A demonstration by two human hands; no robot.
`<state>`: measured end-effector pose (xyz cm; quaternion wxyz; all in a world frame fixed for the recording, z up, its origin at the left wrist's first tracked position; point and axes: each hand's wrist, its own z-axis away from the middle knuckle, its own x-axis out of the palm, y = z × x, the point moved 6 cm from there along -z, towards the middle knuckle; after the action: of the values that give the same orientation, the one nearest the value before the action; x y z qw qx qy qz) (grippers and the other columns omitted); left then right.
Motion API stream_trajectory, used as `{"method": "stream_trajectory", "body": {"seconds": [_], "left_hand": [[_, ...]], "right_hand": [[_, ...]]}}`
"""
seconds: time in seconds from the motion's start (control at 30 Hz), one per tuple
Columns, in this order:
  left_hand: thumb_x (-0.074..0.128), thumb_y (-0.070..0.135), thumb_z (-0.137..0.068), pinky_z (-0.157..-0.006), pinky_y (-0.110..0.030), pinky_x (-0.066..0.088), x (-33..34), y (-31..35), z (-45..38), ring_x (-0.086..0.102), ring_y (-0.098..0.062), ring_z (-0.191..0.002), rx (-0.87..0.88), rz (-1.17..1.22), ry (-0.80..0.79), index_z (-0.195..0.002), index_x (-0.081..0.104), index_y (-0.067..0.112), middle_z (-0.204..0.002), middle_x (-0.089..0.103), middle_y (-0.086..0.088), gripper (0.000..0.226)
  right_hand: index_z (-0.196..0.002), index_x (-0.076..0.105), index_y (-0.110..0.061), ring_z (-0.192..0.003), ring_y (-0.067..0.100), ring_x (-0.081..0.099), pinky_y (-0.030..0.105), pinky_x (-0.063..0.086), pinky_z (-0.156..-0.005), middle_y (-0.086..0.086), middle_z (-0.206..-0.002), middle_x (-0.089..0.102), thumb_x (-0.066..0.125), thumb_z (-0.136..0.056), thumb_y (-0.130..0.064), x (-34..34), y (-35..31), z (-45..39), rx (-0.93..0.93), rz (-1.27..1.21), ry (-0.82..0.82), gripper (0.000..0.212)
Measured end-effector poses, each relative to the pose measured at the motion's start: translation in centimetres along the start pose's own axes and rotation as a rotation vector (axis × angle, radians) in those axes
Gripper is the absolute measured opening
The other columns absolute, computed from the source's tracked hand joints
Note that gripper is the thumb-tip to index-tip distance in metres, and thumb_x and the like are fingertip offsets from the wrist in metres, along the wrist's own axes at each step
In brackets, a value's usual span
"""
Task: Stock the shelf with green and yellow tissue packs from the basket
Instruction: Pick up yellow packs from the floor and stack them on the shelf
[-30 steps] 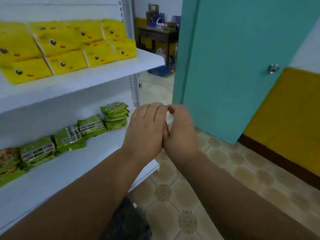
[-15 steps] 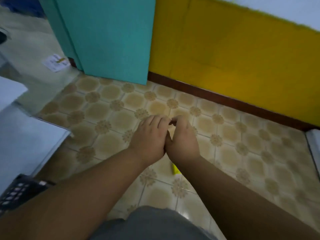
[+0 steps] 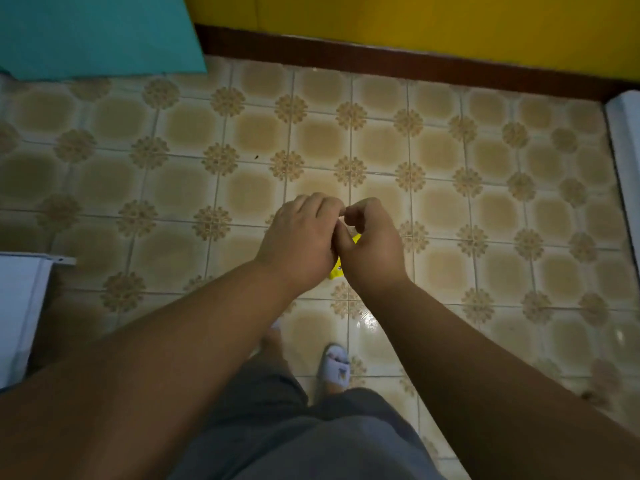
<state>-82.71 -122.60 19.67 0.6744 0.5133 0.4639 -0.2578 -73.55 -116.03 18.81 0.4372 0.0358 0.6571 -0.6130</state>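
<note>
Patterned tile floor (image 3: 242,140) fills frame, yellow wall (image 3: 415,15) along top. Yellow tissue pack (image 3: 336,271) at frame center, mostly hidden btwn both hands: left hand (image 3: 298,240) and right hand (image 3: 372,244) curled round it, knuckles touching. Teal door (image 3: 93,32) upper left, white shelf edge (image 3: 20,306) lower left.

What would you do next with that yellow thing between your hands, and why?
Probably turn back toward a shelf. Both hands, left hand and right hand, are curled together around a mostly hidden yellow pack above bare floor tiles, facing no shelf.
</note>
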Motion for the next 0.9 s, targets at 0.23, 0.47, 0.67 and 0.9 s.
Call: {"method": "stream_trajectory", "body": {"seconds": [0.23, 0.47, 0.67, 0.9], "left_hand": [[0.049, 0.008, -0.082, -0.087, -0.04, 0.041, 10.2, -5.7, -5.4, 0.052, -0.03, -0.103, -0.007, 0.068, -0.177, -0.119, 0.057, 0.012, -0.115, 0.059, -0.009, 0.037], [0.051, 0.012, -0.083, -0.082, -0.043, 0.043, 27.7, -11.3, -7.9, 0.054, -0.034, -0.1, -0.061, 0.151, -0.345, -0.12, 0.058, 0.01, -0.111, 0.061, -0.013, 0.038], [0.045, 0.015, -0.08, -0.086, -0.051, 0.044, 44.1, -14.5, -8.6, 0.056, -0.04, -0.103, -0.046, 0.165, -0.467, -0.124, 0.057, 0.005, -0.113, 0.061, -0.017, 0.046], [0.057, 0.015, -0.083, -0.087, -0.048, 0.044, 58.0, -17.6, -9.7, 0.054, -0.035, -0.105, -0.009, 0.055, -0.506, -0.122, 0.056, 0.013, -0.117, 0.057, -0.012, 0.039]], "right_hand": [[-0.091, 0.05, -0.018, -0.088, 0.018, 0.059, 0.042, 0.05, -0.08, 0.002, -0.091, 0.062, 0.064, -0.086, -0.015, 7.3, 8.9, -4.9, 0.276, -0.202, 0.04, 0.015], [-0.088, 0.054, -0.018, -0.083, 0.022, 0.06, 0.04, 0.049, -0.076, 0.005, -0.089, 0.065, 0.067, -0.082, -0.021, 16.9, 25.9, -7.9, 0.526, -0.241, 0.078, 0.015], [-0.091, 0.058, -0.015, -0.089, 0.024, 0.062, 0.045, 0.049, -0.082, 0.006, -0.092, 0.065, 0.069, -0.083, -0.021, 23.6, 41.0, -8.4, 0.649, -0.235, 0.098, 0.015], [-0.089, 0.06, -0.021, -0.081, 0.019, 0.069, 0.045, 0.056, -0.077, 0.002, -0.089, 0.07, 0.073, -0.076, -0.019, 29.5, 54.7, -9.2, 0.783, -0.226, 0.044, 0.018]]}}
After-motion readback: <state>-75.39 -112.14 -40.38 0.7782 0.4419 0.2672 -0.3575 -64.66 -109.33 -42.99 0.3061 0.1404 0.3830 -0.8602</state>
